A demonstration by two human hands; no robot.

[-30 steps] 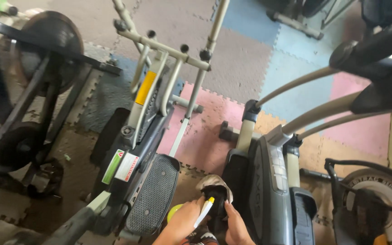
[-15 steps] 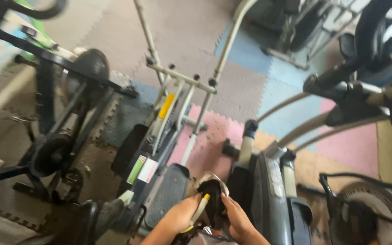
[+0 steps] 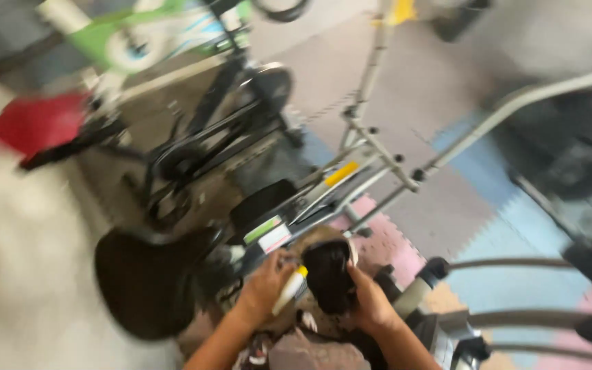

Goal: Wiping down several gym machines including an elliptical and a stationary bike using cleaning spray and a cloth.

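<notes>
Low in the head view, both my hands are together on a dark shoe (image 3: 327,274) with a tan rim. My right hand (image 3: 371,305) grips the shoe from its right side. My left hand (image 3: 265,288) holds a small white tube with a yellow cap (image 3: 290,289) against the shoe's left side. The frame is blurred, so finer detail of the grip is hard to see. My forearms run down to the bottom edge.
Exercise machines crowd the floor: a black saddle (image 3: 149,281) at lower left, a grey-framed cross trainer (image 3: 371,154) ahead, an exercise bike (image 3: 200,147) behind it, a green frame (image 3: 131,38) at top. Grey handlebars (image 3: 515,264) lie at right. Foam mats (image 3: 508,233) of pink, blue and grey cover the floor.
The view has swung to the left and blurred; the black saddle and the green frame have come into sight. Both hands stay on the shoe and the tube.
</notes>
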